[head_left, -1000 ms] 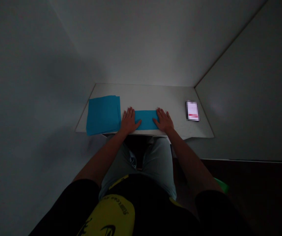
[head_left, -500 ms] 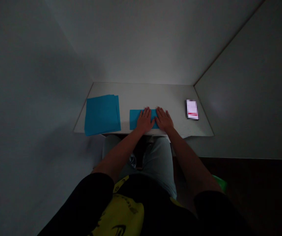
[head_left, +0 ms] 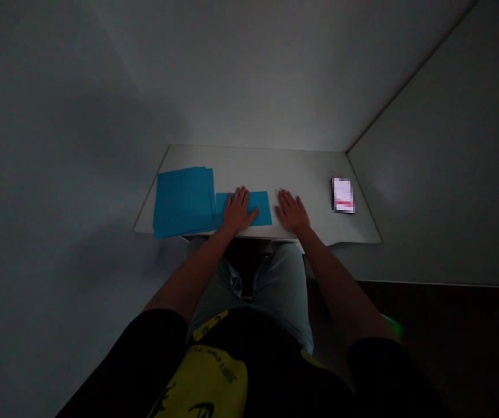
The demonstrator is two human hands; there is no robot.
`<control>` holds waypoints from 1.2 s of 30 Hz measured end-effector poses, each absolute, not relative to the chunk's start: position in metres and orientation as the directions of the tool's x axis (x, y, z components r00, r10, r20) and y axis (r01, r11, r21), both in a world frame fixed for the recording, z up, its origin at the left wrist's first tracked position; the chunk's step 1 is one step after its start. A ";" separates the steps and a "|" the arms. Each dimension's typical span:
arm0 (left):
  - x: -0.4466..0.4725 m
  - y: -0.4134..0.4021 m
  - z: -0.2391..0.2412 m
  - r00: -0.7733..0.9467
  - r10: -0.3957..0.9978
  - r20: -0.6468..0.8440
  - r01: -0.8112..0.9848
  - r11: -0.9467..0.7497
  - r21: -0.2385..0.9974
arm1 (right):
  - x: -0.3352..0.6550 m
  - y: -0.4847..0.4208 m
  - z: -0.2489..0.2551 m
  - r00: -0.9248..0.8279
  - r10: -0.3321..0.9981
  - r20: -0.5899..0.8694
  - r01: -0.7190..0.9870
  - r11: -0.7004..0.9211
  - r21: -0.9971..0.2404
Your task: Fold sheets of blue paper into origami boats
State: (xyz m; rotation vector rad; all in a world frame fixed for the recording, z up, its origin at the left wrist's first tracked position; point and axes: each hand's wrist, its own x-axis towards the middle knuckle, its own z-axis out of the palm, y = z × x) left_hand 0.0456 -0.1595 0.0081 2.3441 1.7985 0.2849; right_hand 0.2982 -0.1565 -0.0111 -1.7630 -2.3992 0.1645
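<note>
A narrow piece of blue paper [head_left: 260, 208], which looks folded, lies near the front of the white table. My left hand [head_left: 238, 213] rests flat on it with its fingers spread. To the right of the paper, my right hand [head_left: 292, 212] lies on the bare tabletop, fingers stretched out and nothing held. Just left of the narrow piece, its end close to or touching it, is a stack of larger blue sheets [head_left: 184, 201] with uneven edges. The stack's near left corner reaches the table's front edge.
A phone [head_left: 343, 195] with a lit, blurred screen lies toward the right end of the white table [head_left: 253, 164]. Walls close in the table at the back and sides. Low on the right is a green object [head_left: 392, 326], partly hidden by my arm.
My left hand has slid the narrow blue paper leftward, toward the stack. My right hand, earlier over the paper's right end, now lies on the tabletop beside it.
</note>
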 end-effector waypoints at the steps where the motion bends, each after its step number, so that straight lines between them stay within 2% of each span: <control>1: 0.052 -0.162 0.008 0.262 0.964 0.050 0.931 -0.266 0.250 | 0.298 -0.157 -0.009 -0.294 0.953 0.065 0.936 0.302 -0.181; 9: 0.093 -0.163 0.006 0.344 0.936 0.073 0.897 -0.350 0.268 | 0.299 -0.159 -0.004 -0.334 0.942 0.025 0.933 0.334 -0.134; 17: 0.019 -0.146 0.008 0.221 0.975 0.016 0.951 -0.219 0.216 | 0.298 -0.156 -0.008 -0.334 0.943 0.017 0.934 0.333 -0.127; 21: 0.022 -0.139 0.015 0.187 0.982 -0.015 0.962 -0.180 0.205 | 0.296 -0.157 -0.005 -0.328 0.945 0.002 0.935 0.325 -0.144; 23: 0.044 -0.139 0.020 0.224 0.975 -0.002 0.952 -0.219 0.213 | 0.296 -0.157 -0.004 -0.322 0.947 0.002 0.937 0.319 -0.144; 29: 0.119 -0.161 0.017 0.487 0.873 0.030 0.842 -0.478 0.252 | 0.298 -0.158 -0.003 -0.326 0.945 -0.017 0.938 0.321 -0.129; 36: 0.073 -0.153 0.008 0.419 0.907 0.041 0.878 -0.416 0.235 | 0.297 -0.158 -0.006 -0.351 0.936 0.009 0.928 0.349 -0.128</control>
